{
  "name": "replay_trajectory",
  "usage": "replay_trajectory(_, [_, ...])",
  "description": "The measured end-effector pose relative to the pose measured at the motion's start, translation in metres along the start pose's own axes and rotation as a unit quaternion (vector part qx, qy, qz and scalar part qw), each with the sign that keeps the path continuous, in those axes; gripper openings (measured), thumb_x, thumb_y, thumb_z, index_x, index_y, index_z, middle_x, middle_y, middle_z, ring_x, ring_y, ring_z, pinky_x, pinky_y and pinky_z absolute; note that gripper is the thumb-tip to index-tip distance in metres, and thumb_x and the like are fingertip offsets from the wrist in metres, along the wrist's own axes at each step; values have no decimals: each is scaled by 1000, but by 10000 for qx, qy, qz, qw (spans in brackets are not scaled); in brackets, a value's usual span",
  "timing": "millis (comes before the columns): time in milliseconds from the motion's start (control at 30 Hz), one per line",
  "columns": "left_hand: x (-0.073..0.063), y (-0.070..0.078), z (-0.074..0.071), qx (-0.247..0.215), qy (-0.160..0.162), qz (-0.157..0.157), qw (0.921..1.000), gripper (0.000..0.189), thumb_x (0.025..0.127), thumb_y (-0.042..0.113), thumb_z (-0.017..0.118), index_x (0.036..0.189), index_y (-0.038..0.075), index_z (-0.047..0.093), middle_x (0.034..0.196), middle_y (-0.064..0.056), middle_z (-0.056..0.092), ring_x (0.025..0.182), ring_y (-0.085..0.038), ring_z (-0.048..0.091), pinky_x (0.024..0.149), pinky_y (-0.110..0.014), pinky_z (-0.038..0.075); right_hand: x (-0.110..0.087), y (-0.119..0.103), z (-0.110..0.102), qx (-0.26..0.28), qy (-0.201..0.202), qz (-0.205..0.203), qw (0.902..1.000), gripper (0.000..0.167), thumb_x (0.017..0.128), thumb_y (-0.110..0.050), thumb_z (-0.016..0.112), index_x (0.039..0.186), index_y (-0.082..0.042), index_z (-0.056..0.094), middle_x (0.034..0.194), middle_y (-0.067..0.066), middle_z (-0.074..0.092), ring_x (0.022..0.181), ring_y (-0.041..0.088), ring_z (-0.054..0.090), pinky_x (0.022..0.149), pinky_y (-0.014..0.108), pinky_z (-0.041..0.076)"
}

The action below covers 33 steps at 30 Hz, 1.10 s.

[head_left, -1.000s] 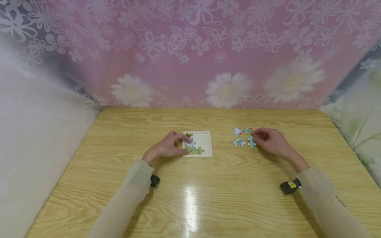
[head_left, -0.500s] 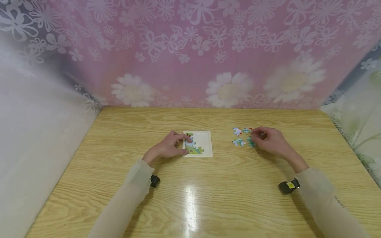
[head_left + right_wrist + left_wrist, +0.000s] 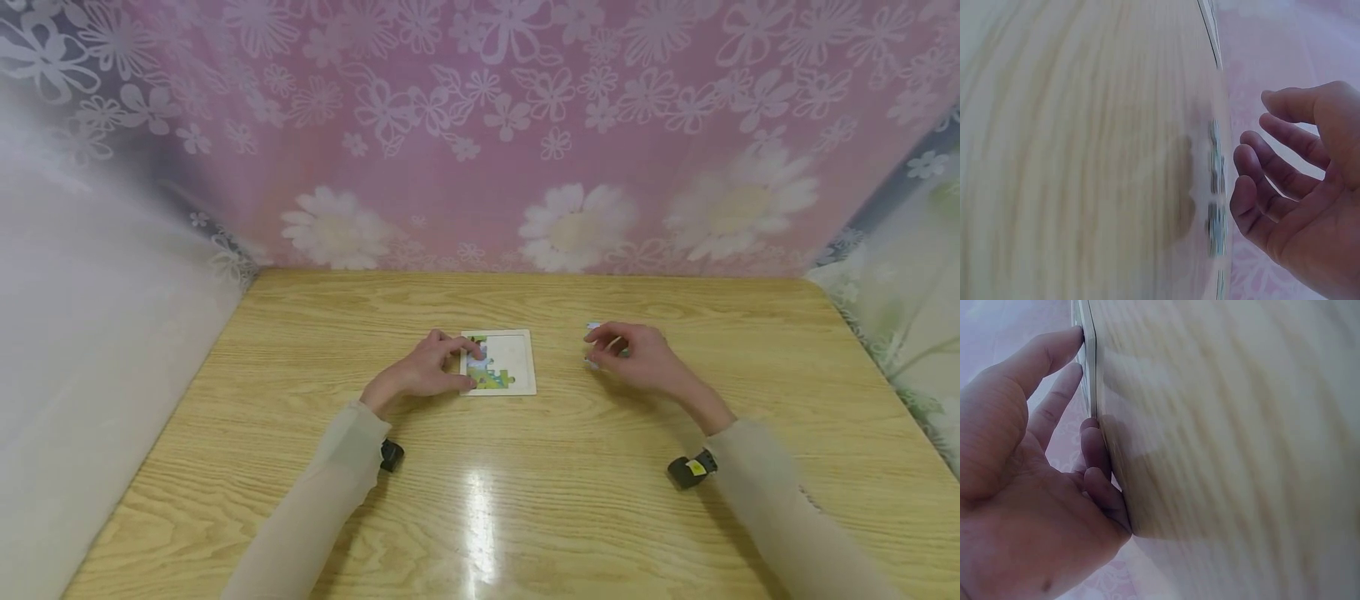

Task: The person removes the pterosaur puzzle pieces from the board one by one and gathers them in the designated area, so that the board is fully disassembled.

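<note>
On the right wrist camera (image 3: 683, 473) we see a yellow label (image 3: 696, 468), too small to read. The left hand (image 3: 427, 367) touches the puzzle board (image 3: 512, 352) from nine o'clock — thumb and forefinger spread; towards three, the right hand (image 3: 634, 353) curves above loose pieces (image 3: 1217, 228), fingers slightly parted.

Pink cloth (image 3: 450, 167) printed with white flowers and daisies hangs at twelve o'clock, beyond the wood-grain desk (image 3: 585, 500). Whitish cloth (image 3: 90, 333) drapes at nine o'clock, leafy cloth (image 3: 918, 333) at three. Glare (image 3: 481, 533) streaks the desk at six.
</note>
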State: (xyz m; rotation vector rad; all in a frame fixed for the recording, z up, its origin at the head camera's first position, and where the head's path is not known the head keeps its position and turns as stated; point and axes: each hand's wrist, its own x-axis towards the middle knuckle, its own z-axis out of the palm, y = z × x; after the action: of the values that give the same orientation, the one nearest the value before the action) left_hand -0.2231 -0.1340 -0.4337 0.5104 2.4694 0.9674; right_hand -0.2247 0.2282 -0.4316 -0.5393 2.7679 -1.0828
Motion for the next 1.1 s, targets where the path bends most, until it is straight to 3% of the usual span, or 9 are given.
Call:
replay_trajectory(367, [2,1,0,63,29,-74,9999,36,94,35,75,128,28,63,122,-10,41,107,-26,38,90,-44,35,10,-15,21,22,-207,-292,9994,21,99,-22,69,117,-10,71,99,5,71,87,17,65,79,35,50])
replay_trajectory(733, [5,-1,1,80,101,-61,9999,34,93,34,77,124,28,65,125,-11,43,107,-25,39,90,-44,35,20,-34,39,190,-368,-627,9972,18,96,-15,71,113,-9,72,95,2,71,82,14,64,72,28,52])
replay_trajectory(1100, [4,4,0,97,97,-141,9998,36,91,34,78,124,27,65,122,-10,44,107,-25,39,89,-43,35,30,-56,57,164,-689,-786,9944,22,95,-21,73,113,-9,72,94,2,70,81,12,62,75,30,51])
